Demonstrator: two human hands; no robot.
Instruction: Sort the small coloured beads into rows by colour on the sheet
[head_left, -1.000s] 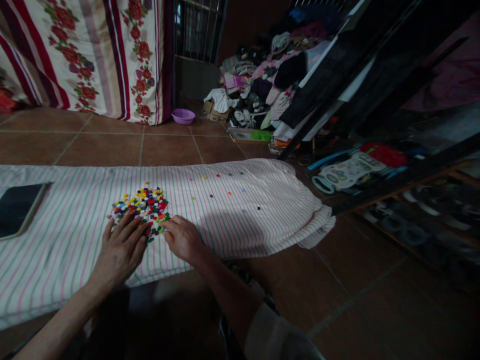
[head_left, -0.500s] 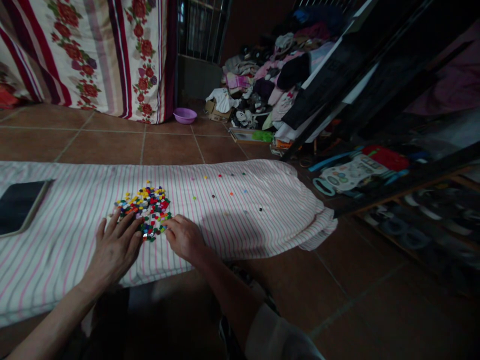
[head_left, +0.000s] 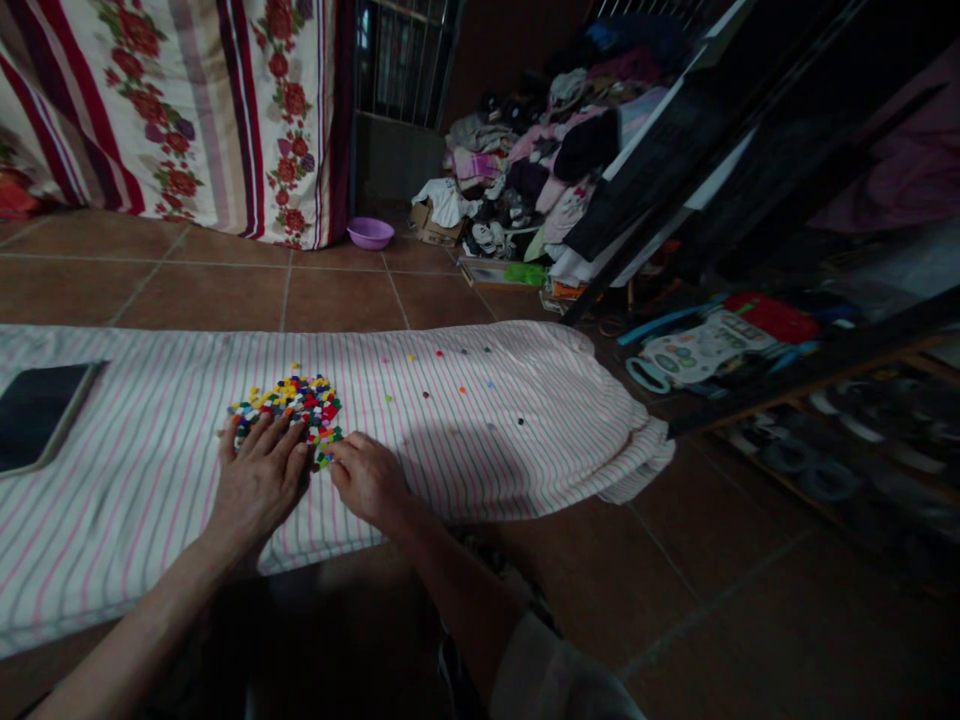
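A pile of small multicoloured pieces (head_left: pixel 292 395), like tiny blocks or beads, lies on a striped cloth (head_left: pixel 450 470). Spread over the pile's near side is my left hand (head_left: pixel 262 465), palm down with its fingers apart and covering some pieces. My right hand (head_left: pixel 367 477) rests at the pile's right edge, its fingers curled together at the thumb; whatever they pinch is too small to name. Farther right, several single pieces sit apart in loose rows, among them a red one (head_left: pixel 439 353), an orange one (head_left: pixel 462 390) and a black one (head_left: pixel 520 421).
A dark-screened tablet or phone (head_left: pixel 45 415) lies on the cloth at the left. Beyond, a purple basin (head_left: pixel 370 233) stands on the tiled floor near a floral curtain (head_left: pixel 225 120). A heap of clothes (head_left: pixel 540 160) and a shoe rack (head_left: pixel 840 430) are at the right.
My left hand has slid right across the near side of the pile, closer to my right hand. The right hand has stayed nearly in place.
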